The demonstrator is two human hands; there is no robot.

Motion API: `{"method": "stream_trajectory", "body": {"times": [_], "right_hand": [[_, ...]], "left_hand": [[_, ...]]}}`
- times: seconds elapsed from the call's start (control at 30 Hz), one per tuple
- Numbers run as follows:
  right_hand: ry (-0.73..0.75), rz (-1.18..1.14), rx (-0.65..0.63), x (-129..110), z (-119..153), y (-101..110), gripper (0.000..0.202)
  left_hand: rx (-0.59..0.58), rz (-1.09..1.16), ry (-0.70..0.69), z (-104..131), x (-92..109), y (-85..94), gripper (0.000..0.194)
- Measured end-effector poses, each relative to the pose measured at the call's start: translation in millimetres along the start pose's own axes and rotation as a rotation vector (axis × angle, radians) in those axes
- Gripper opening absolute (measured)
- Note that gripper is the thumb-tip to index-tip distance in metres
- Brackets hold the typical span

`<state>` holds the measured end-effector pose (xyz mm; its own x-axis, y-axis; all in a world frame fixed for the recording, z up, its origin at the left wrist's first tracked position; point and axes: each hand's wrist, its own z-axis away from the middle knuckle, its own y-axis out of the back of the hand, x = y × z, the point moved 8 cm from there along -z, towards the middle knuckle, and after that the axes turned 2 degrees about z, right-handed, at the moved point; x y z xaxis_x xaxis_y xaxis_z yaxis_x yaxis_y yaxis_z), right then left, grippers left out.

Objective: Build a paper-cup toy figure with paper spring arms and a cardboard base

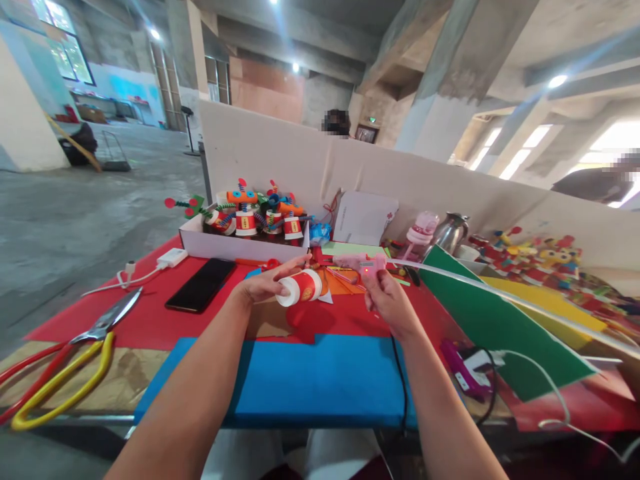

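In my left hand (263,280) is a red and white paper cup (306,287), lying tilted on its side between thumb and fingers. My right hand (384,293) wraps round the handle of a pink hot glue gun (367,267) with a small red light lit on it. The gun's nozzle points left, above and near the cup. A long clear glue stick (480,283) runs out of its back to the right. The gun's black cord (399,380) hangs down over blue card (320,380) in front of me.
A white box (240,250) of paper-cup figures stands at the back left. A phone (200,285) and large scissors (103,327) lie left. Green card (495,320), a purple power strip (465,373), a metal jug (450,233) and more figures (540,257) are right.
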<state>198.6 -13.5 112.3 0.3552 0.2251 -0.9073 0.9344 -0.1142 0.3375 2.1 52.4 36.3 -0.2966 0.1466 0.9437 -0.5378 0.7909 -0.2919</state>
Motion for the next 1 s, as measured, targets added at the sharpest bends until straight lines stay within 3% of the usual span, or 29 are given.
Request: {"method": "stream_trajectory", "body": {"times": [0.43,1.0], "right_hand": [[0.120,0.438,-0.085,-10.7,3.2,1.1,0.033],[0.132,0.460,-0.093,-12.3,4.3,-1.8,0.033]], "left_hand": [[-0.048,-0.122,0.063,-4.0,-3.3,-7.4,0.107],[0.012,-0.141,0.102,-1.3,1.2,-10.9,0.108]]}}
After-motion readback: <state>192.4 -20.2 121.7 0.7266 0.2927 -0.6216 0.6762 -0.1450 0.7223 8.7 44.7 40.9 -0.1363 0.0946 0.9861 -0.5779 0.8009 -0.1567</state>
